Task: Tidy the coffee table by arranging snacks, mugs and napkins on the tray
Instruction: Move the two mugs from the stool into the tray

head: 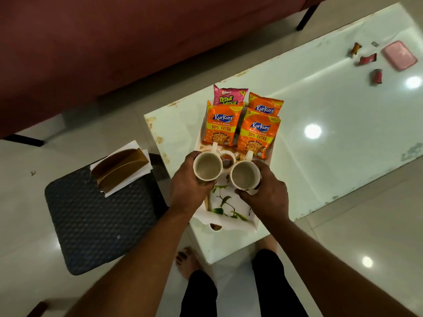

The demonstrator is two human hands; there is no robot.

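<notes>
Item one: my left hand (187,186) is wrapped around a cream mug (207,166), my right hand (266,193) around a second mug (245,175), both over the white tray (251,221). Item two: four snack packets (257,136) at the tray's 12 o'clock end; napkins (121,177) on a stool at 9 o'clock.

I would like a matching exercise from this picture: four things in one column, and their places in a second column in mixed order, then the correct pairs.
Things
1. pink snack packet
2. left mug
3. napkin holder
4. small pink tray

Places
A. on the dark stool beside the table
B. at the far end of the table
C. at the back of the white tray, behind an orange packet
D. held in the left hand

Pairs: 1-C, 2-D, 3-A, 4-B
</notes>
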